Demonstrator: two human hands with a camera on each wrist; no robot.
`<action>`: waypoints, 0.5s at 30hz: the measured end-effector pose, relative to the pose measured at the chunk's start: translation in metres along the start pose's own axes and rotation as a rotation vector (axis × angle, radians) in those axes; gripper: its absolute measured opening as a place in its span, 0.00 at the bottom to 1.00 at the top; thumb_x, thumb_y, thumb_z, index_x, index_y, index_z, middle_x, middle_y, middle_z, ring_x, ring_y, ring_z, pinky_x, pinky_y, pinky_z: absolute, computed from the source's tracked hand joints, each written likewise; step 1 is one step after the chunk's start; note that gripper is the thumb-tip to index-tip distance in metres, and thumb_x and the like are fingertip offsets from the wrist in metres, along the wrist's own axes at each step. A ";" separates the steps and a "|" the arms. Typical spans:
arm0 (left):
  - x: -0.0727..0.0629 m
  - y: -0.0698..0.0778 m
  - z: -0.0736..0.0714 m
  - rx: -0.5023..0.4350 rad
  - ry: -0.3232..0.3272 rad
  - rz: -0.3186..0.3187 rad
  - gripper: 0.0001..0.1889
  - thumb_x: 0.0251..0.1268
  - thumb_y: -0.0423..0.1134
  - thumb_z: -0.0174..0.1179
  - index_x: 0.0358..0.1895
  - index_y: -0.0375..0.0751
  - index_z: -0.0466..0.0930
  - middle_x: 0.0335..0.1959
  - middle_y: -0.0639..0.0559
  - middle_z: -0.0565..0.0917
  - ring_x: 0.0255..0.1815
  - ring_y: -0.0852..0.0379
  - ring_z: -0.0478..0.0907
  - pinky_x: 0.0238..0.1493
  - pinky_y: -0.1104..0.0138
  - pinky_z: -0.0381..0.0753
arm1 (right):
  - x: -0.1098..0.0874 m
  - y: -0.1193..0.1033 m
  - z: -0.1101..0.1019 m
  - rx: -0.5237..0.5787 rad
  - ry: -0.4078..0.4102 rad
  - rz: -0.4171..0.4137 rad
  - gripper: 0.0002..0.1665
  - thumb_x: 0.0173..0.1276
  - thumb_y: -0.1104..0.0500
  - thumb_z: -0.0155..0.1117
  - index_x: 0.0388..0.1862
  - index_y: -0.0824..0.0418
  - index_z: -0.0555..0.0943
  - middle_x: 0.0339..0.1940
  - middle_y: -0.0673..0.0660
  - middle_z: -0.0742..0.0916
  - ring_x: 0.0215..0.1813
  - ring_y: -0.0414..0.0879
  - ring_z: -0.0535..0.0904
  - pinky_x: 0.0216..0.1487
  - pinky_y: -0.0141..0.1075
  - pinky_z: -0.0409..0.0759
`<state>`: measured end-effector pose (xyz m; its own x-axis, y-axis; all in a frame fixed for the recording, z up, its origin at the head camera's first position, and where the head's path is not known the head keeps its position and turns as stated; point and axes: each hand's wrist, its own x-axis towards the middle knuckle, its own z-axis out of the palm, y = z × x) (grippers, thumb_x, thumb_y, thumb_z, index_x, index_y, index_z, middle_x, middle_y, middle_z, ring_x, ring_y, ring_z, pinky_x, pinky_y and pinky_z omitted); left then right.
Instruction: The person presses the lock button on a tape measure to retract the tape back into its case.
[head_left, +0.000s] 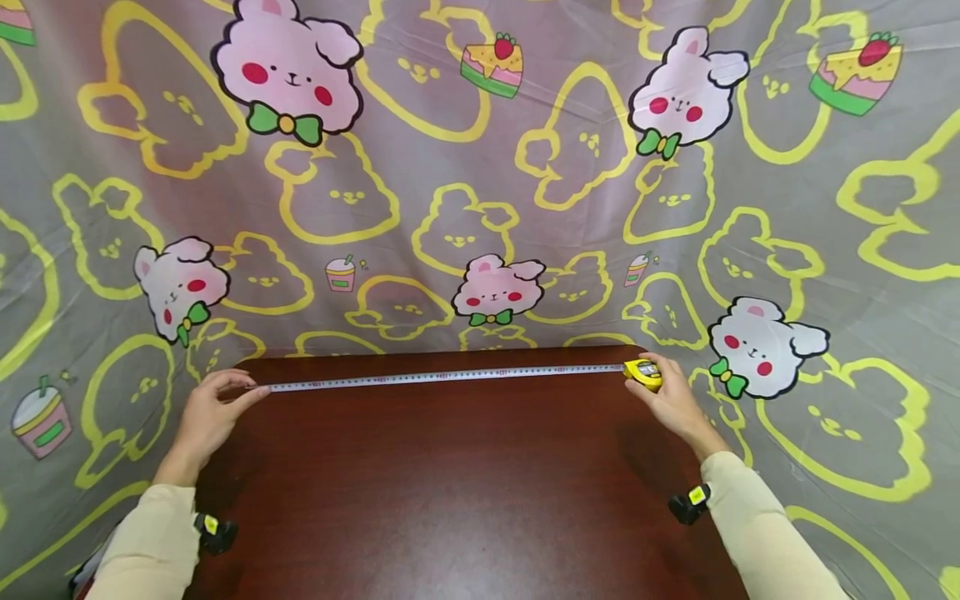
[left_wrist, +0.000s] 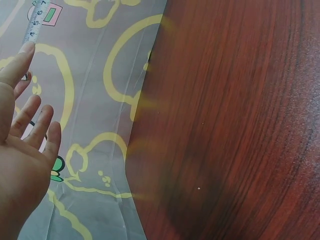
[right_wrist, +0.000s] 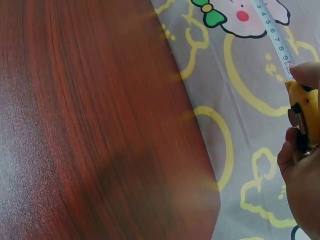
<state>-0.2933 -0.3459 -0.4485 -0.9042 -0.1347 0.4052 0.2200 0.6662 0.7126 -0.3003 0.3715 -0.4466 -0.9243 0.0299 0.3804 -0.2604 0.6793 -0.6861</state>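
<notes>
A yellow tape measure (head_left: 645, 374) has its white blade (head_left: 442, 377) drawn out straight across the far part of the table. My left hand (head_left: 204, 425) pinches the blade's free end between thumb and forefinger. In the left wrist view its other fingers (left_wrist: 36, 125) are spread, and printed numbers show on the blade (left_wrist: 36, 22) past the thumb. On the right side, my right hand (head_left: 675, 408) grips the yellow case. The right wrist view shows fingers curled round the case (right_wrist: 306, 110), with the blade (right_wrist: 274, 37) coming out of its mouth.
A dark reddish-brown wooden table (head_left: 465, 483) lies below both hands. Behind and beside it hangs a grey cloth (head_left: 420, 292) printed with cartoon animals and yellow outlines. Small black devices (head_left: 216, 532) are worn at both wrists.
</notes>
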 end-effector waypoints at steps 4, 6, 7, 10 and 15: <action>0.001 0.000 0.001 0.003 0.002 0.023 0.21 0.70 0.47 0.70 0.48 0.30 0.82 0.58 0.34 0.76 0.55 0.41 0.71 0.45 0.69 0.70 | 0.001 -0.003 0.003 -0.009 0.004 -0.006 0.36 0.71 0.58 0.71 0.71 0.69 0.68 0.62 0.75 0.71 0.58 0.67 0.69 0.57 0.55 0.66; 0.002 0.000 0.002 0.002 -0.002 0.033 0.20 0.70 0.47 0.70 0.47 0.29 0.82 0.57 0.33 0.77 0.55 0.41 0.70 0.47 0.64 0.70 | 0.000 -0.004 0.004 -0.009 0.002 -0.003 0.36 0.70 0.59 0.71 0.71 0.69 0.69 0.61 0.74 0.71 0.58 0.67 0.69 0.57 0.54 0.67; 0.002 0.001 0.003 0.000 -0.004 0.034 0.20 0.70 0.47 0.70 0.47 0.29 0.82 0.57 0.33 0.77 0.56 0.41 0.70 0.48 0.61 0.70 | 0.000 -0.004 0.005 -0.006 0.002 -0.004 0.36 0.70 0.59 0.71 0.71 0.69 0.69 0.61 0.74 0.71 0.58 0.67 0.69 0.56 0.54 0.67; 0.001 0.001 0.003 -0.008 -0.011 0.019 0.21 0.71 0.48 0.69 0.48 0.29 0.82 0.58 0.33 0.76 0.56 0.42 0.71 0.48 0.58 0.70 | 0.001 -0.006 0.006 -0.009 -0.004 -0.011 0.36 0.71 0.58 0.71 0.71 0.69 0.68 0.61 0.74 0.71 0.57 0.66 0.70 0.55 0.54 0.67; -0.001 -0.001 0.001 -0.021 -0.021 -0.031 0.23 0.71 0.51 0.68 0.51 0.31 0.81 0.55 0.36 0.80 0.48 0.58 0.77 0.42 0.71 0.71 | 0.003 -0.008 0.008 -0.002 -0.009 -0.024 0.36 0.71 0.58 0.71 0.71 0.69 0.69 0.62 0.74 0.71 0.58 0.67 0.70 0.56 0.54 0.68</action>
<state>-0.2926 -0.3459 -0.4505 -0.9181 -0.1396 0.3710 0.1992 0.6468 0.7362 -0.3030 0.3605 -0.4453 -0.9205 0.0068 0.3906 -0.2817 0.6811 -0.6758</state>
